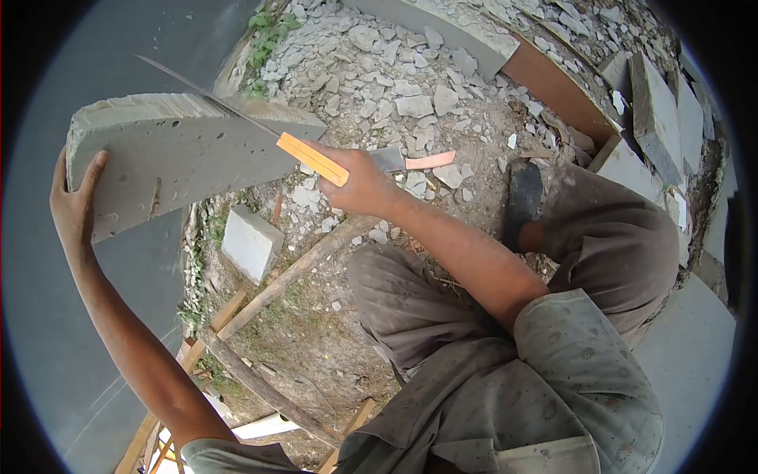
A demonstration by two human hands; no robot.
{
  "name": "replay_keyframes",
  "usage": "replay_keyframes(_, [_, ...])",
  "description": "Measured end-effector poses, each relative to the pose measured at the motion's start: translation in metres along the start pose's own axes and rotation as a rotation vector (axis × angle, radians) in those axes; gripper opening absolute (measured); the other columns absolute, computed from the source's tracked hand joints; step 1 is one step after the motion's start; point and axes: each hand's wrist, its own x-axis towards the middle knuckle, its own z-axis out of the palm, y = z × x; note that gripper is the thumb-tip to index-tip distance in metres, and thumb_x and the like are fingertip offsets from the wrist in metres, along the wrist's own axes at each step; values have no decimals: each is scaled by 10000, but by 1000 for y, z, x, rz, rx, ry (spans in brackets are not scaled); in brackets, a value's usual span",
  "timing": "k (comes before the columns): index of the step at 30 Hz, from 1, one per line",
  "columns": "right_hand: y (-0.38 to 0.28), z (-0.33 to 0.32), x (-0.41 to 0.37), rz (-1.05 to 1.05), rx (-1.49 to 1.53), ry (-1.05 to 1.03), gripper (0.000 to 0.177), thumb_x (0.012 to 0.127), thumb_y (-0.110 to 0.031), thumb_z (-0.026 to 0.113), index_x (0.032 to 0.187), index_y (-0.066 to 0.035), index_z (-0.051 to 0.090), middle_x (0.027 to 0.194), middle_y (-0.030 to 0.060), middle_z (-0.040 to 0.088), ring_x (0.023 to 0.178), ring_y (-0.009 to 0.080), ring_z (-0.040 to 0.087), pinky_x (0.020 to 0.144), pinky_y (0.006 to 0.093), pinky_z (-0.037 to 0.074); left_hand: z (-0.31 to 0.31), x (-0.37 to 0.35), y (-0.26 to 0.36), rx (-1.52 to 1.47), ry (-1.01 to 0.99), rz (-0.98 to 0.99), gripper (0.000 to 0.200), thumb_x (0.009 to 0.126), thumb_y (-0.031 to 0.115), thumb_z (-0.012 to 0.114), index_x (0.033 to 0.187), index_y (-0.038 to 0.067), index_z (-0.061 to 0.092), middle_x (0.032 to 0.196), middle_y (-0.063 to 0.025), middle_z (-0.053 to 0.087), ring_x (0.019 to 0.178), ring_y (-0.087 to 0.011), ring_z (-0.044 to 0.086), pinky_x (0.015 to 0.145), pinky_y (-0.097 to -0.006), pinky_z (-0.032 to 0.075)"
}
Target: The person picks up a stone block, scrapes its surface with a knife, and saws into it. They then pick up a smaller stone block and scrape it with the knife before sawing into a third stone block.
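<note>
A large grey stone slab (189, 162) stands on edge at the upper left. My left hand (76, 189) grips its left end, the thumb on the near face and the fingers behind. In my right hand (351, 182) is the orange handle of a long-bladed tool (313, 159). Its thin blade reaches up and left across the slab's top edge, right of the middle. Behind my right hand, a second blade with a pink handle (430, 160) lies on the rubble.
Broken stone chips (379, 71) cover the ground ahead. A small square block (250, 243) lies below the slab, beside wooden poles (296, 265). A reddish-brown board (560, 91) and upright slabs (657, 118) stand at the upper right. My knees are bent at centre and right.
</note>
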Motion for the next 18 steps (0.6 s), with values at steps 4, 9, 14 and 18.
replay_keyframes(4, [-10,3,12,-76,-1,21,737,827,-30,592,1526,-174,410,1001,199,708,827,341,698,768,404,558,-4,-2,2,60,55,51,871,708,606,830,1358,69,614,1198,-201,690,1114,-320,678,969,-445,537])
replay_keyframes(9, [19,8,15,153,-153,-69,725,814,-60,611,1506,-172,429,1042,206,707,928,426,681,822,485,558,-2,-4,7,10,5,16,866,717,604,824,1356,59,614,1219,-207,683,1123,-338,671,987,-454,521])
replay_keyframes(14, [35,-2,-35,210,8,-30,713,806,-87,620,1497,-150,452,977,242,698,910,425,686,811,481,554,-2,-1,4,30,21,-14,869,724,611,818,1360,57,610,1226,-210,679,1123,-344,672,993,-462,515])
replay_keyframes(18, [32,9,35,118,-147,-52,725,808,-58,604,1507,-160,443,992,257,696,911,419,692,817,457,556,-1,-3,-2,34,18,17,880,721,619,819,1362,55,607,1223,-210,680,1114,-342,675,990,-458,517])
